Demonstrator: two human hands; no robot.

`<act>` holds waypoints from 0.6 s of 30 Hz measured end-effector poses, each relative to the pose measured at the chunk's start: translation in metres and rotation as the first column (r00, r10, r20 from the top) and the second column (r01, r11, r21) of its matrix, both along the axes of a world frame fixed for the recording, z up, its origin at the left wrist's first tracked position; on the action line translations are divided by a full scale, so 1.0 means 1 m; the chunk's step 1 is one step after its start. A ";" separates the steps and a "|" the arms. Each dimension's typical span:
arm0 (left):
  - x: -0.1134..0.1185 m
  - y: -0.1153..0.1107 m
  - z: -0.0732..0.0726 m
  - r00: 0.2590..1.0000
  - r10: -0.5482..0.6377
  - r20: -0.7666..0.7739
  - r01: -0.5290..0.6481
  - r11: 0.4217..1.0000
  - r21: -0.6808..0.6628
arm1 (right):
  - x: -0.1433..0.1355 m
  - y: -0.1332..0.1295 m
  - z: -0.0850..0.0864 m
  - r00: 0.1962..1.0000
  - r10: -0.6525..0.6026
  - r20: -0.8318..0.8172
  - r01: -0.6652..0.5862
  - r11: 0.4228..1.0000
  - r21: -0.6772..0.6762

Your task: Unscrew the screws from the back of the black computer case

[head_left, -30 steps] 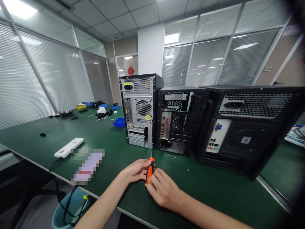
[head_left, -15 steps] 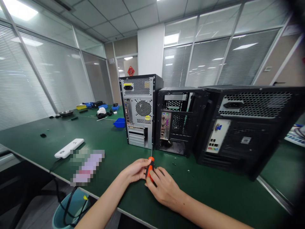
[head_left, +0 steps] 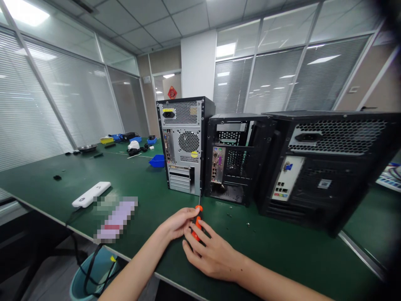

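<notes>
An orange and black screwdriver (head_left: pixel 198 223) points away from me, its tip at the lower right corner of the silver back of a computer case (head_left: pixel 184 144). My left hand (head_left: pixel 180 223) holds the front of the handle between thumb and fingers. Around the rear of the handle are the fingers of my right hand (head_left: pixel 209 251), touching it. Beside that case stands an open black case frame (head_left: pixel 230 159), and a larger black case (head_left: pixel 326 167) is at the right. Small screws (head_left: pixel 248 224) lie on the green table (head_left: pixel 269 259).
At the left are a white power bank (head_left: pixel 91 195) and a blurred-out purple item (head_left: pixel 117 221). A blue tray (head_left: pixel 157 161) sits beside the silver-backed case. Farther back are more trays and cables. A teal bin (head_left: pixel 79 276) stands below the table edge.
My right hand has shifted slightly left around the handle, its fingers more spread and turned over. The screwdriver and my left hand are nearly where they were.
</notes>
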State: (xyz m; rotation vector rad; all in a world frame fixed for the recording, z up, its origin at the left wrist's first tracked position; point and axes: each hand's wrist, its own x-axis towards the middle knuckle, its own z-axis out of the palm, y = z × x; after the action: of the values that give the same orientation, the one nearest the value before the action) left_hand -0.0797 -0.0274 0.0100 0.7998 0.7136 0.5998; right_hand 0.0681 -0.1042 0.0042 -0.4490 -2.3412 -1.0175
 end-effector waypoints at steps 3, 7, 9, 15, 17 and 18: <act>0.000 0.001 0.000 1.000 -0.002 -0.017 0.002 1.000 0.004 | 0.000 0.000 0.000 1.000 0.000 0.019 0.000 1.000 -0.007; 0.002 0.001 -0.002 0.999 0.004 -0.044 -0.002 0.999 0.033 | 0.000 0.001 0.000 0.999 -0.001 0.047 0.001 1.000 -0.006; 0.002 0.001 -0.003 0.998 0.015 -0.056 -0.013 0.999 0.052 | 0.000 0.001 0.000 0.997 -0.015 0.075 0.016 1.000 -0.010; 0.002 0.000 -0.003 0.993 0.059 -0.101 -0.051 0.996 0.079 | 0.001 0.002 0.000 0.995 -0.024 0.096 0.027 0.999 -0.022; 0.003 -0.001 -0.002 0.991 0.064 -0.116 -0.054 0.995 0.088 | 0.001 0.002 0.001 0.996 -0.030 0.086 0.032 0.999 -0.015; 0.003 -0.001 -0.001 0.990 0.069 -0.121 -0.057 0.994 0.093 | 0.001 0.002 0.001 0.996 -0.032 0.081 0.033 0.999 -0.011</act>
State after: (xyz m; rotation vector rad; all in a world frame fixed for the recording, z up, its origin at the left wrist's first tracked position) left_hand -0.0770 -0.0282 0.0089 0.9059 0.8329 0.6466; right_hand 0.0695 -0.1027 0.0052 -0.4592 -2.4204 -1.0552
